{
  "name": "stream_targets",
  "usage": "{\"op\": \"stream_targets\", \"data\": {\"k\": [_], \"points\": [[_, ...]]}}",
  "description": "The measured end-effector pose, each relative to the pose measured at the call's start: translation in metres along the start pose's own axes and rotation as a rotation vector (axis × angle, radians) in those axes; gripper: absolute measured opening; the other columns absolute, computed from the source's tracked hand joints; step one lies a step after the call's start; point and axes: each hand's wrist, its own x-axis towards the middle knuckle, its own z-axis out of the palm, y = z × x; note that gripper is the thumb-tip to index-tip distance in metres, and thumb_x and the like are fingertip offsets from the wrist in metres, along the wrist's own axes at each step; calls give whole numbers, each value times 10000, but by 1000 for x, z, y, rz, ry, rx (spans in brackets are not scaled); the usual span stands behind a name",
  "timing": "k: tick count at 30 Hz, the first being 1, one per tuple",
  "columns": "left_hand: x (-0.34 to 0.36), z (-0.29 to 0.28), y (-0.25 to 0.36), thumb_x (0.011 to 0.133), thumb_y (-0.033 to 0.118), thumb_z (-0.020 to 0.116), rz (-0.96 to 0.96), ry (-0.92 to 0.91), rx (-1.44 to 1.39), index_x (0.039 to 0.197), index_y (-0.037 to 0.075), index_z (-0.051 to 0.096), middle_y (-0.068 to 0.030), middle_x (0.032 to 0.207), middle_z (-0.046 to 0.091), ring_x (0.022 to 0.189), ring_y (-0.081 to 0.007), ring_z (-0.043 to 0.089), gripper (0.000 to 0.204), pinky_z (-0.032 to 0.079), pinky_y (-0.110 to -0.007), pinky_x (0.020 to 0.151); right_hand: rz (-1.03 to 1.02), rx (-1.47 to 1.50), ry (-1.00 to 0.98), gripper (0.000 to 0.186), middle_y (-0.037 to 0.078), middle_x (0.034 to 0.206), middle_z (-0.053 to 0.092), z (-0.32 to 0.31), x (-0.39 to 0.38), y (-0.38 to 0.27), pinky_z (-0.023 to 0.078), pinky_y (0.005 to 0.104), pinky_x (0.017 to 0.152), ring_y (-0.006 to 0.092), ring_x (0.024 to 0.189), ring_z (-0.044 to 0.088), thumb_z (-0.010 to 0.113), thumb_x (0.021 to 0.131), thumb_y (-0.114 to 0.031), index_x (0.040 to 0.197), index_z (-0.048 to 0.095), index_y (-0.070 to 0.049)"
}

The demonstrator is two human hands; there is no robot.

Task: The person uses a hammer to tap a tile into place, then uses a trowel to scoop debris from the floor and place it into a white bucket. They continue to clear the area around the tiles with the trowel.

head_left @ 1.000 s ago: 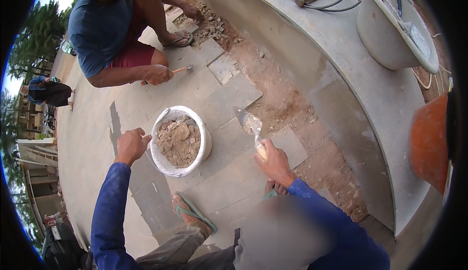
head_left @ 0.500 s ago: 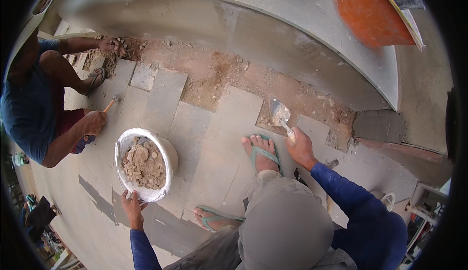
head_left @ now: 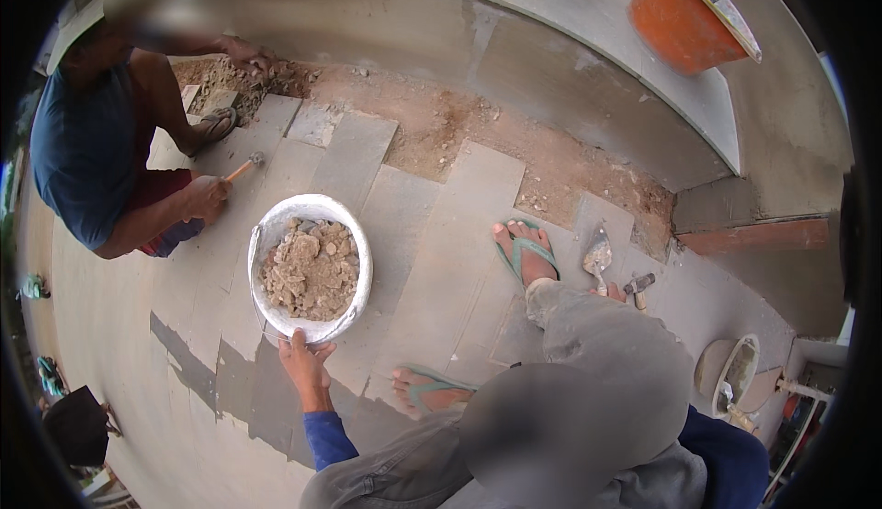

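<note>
At both hands [head_left: 307, 367] [head_left: 614, 291] — bucket [head_left: 365, 259] (left), trowel [head_left: 598, 254] (right)

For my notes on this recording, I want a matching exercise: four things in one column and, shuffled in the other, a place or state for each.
1. White-rimmed bucket
2. Masonry trowel
3. Orange-handled hammer
4. Orange tub

A. In a crouching co-worker's hand
B. At the upper right of the view
C. Filled with rubble, the person's left hand at its rim
D. Just right of the person's right foot

Pairs: 1-C; 2-D; 3-A; 4-B
</note>
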Motion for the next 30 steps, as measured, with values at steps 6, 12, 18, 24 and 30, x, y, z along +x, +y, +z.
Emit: {"op": "stream_targets", "data": {"k": [6, 12, 18, 24, 30], "points": [[-21, -19, -5, 985, 76, 435, -46, 11, -32, 1451, 22, 396, -189, 1108, 649, 641, -208, 677, 471, 611, -311, 487, -634, -204, 155, 455, 189, 1206, 619, 97, 60, -85, 472, 500, 926, 381, 1155, 580, 698, 915, -327, 1263, 592, -53], [-31, -30, 12, 951, 38, 427, -127, 139, 53, 1464, 29, 412, -173, 1102, 659, 657, -201, 685, 513, 611, -314, 488, -657, -223, 49, 431, 183, 1188, 634, 109, 97, -133, 478, 494, 911, 366, 1135, 597, 667, 937, -344, 1248, 593, -55], [-73, -90, -11, 968, 77, 494, -221, 263, 199, 1530, 42, 376, -164, 1188, 650, 909, -259, 714, 576, 628, -382, 672, -506, -191, -18, 412, 179, 1157, 648, 86, 84, -117, 482, 484, 896, 354, 1108, 613, 633, 959, -361, 1232, 594, -55], [-49, -121, -5, 952, 171, 665, 260, 575, 766, 1488, 14, 450, -201, 1316, 617, 1205, -282, 616, 599, 476, -440, 1002, -234, -39, -19, 399, 176, 1126, 663, 23, 75, -102, 487, 473, 881, 341, 1081, 630, 600, 981, -378, 1217, 595, -55], [-39, -68, 49, 973, 156, 649, 487, 457, 602, 1423, -10, 516, -194, 1290, 634, 1188, -274, 624, 497, 488, -402, 996, 126, 174, 32, 394, 173, 1095, 677, -43, 7, -63, 491, 463, 865, 329, 1053, 647, 567, 1003, -395, 1201, 595, -56]]}}
